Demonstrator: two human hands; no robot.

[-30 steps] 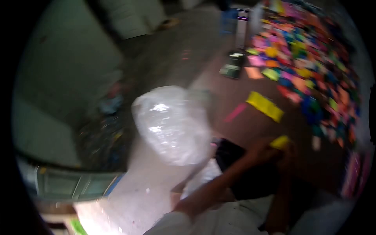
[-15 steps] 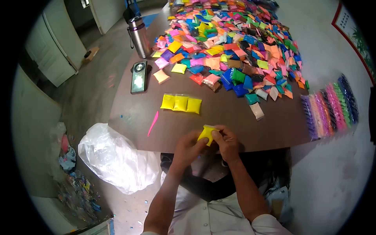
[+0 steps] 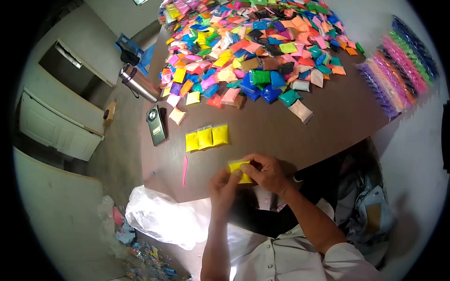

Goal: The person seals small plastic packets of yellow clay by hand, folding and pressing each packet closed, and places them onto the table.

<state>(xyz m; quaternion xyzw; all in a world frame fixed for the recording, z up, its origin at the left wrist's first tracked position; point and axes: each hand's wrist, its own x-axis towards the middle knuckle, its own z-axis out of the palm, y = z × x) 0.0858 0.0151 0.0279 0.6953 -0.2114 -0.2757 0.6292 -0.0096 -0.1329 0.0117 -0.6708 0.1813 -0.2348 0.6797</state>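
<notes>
Near the front edge of the table, a small yellow packet (image 3: pixel 246 178) in clear plastic is pinched between my two hands. My left hand (image 3: pixel 223 186) grips its left side, with the thumb pressed on its face. From the right, my right hand (image 3: pixel 268 174) holds it by the top and right side, thumb also on the front. Just beyond my hands lie three yellow packets (image 3: pixel 205 138) side by side in a row. A slim pink plastic tool (image 3: pixel 185 171) rests to the left, close to that row.
A big heap of colourful packets (image 3: pixel 253 51) covers the far table (image 3: pixel 262 131). At the left edge are a steel flask (image 3: pixel 140 83) and a dark phone-like device (image 3: pixel 156 125). Bundles of coloured strips (image 3: pixel 398 70) lie at right. A white plastic bag (image 3: pixel 164 218) sits lower left.
The view has turned, so the table appears rotated. Both hands still hold the yellow packet, which now faces up flatter, with both thumbs pressing on it.
</notes>
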